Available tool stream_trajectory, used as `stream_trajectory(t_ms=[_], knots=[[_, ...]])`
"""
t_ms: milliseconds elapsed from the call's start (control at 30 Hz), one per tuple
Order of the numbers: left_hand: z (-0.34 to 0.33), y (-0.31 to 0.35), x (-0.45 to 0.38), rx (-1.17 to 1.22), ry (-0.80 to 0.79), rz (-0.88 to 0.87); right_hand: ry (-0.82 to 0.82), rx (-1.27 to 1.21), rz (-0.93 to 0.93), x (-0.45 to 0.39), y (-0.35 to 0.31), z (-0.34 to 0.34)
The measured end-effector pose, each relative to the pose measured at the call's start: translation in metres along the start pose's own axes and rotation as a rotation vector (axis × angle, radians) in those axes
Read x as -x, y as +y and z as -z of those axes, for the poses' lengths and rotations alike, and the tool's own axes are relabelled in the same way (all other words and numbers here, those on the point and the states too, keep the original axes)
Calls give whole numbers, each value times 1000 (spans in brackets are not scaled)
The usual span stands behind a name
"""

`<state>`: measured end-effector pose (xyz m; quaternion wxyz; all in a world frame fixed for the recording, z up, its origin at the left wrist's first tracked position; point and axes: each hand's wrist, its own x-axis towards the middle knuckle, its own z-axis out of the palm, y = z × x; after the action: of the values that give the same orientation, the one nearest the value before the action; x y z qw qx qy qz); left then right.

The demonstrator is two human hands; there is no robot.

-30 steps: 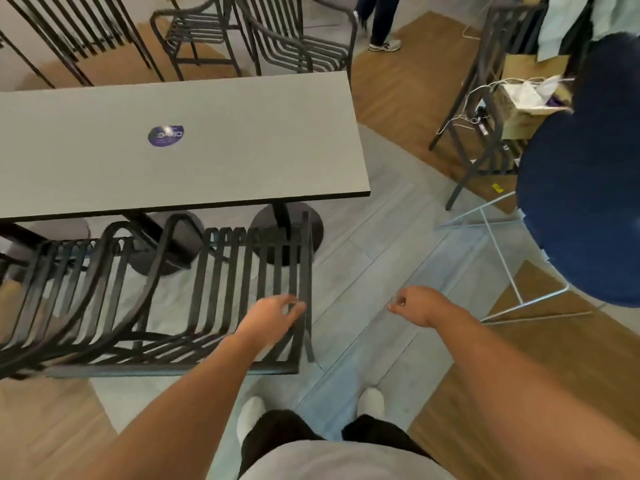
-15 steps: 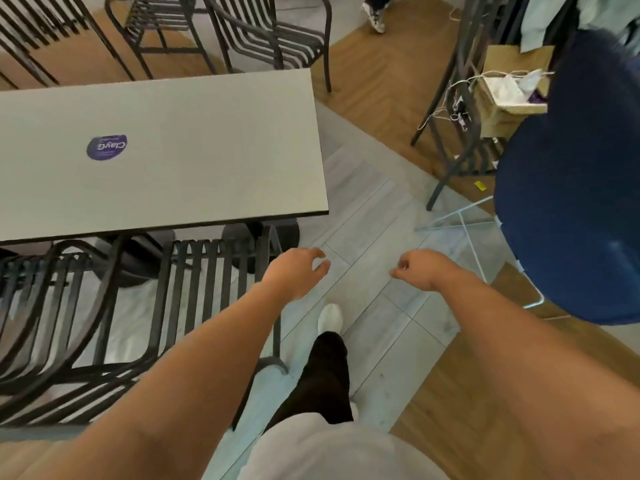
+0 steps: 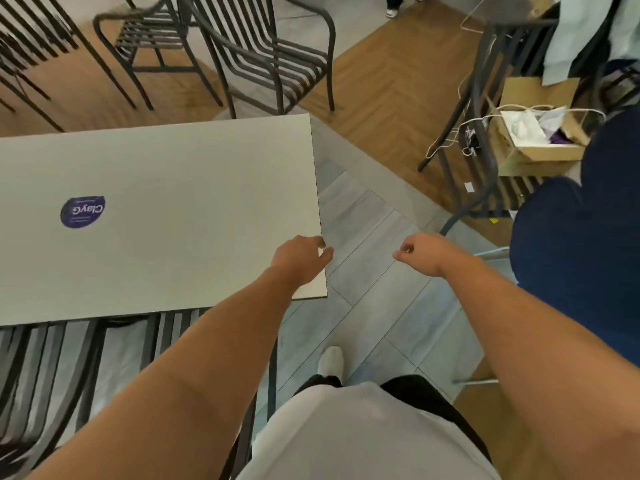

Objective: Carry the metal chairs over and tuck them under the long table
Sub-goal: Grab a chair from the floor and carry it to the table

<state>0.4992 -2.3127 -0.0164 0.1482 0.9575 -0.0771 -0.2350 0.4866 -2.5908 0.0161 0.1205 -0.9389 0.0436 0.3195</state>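
Left hand (image 3: 300, 258) off slatted metal chair (image 3: 104, 362), now loosely curled, holding nothing, above worktop (image 3: 166, 216) corner. Right hand (image 3: 424, 253) likewise. Chair sits tucked under near edge; likely heading for next chair.

tucked chair (image 3: 104, 368) — seat hidden under the long table (image 3: 173, 188), its left cut off.

We've got a pale grey long table (image 3: 180, 202) with a purple round sticker (image 3: 83, 212) lettered in white, black slatted metal chairs (image 3: 256, 64), a floor (image 3: 377, 244) of grey planks beside brown herringbone wood, a big navy blob (image 3: 581, 258), and a tan cardboard box (image 3: 533, 147).
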Motion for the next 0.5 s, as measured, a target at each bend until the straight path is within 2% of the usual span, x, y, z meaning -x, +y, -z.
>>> stream_trajectory(t_ms=[200,500], knots=[[29,12,-77,18,32,40,-33,4,20,-80,16,49],[60,38,-198,121,56,258,-100,100,117,-227,55,161]])
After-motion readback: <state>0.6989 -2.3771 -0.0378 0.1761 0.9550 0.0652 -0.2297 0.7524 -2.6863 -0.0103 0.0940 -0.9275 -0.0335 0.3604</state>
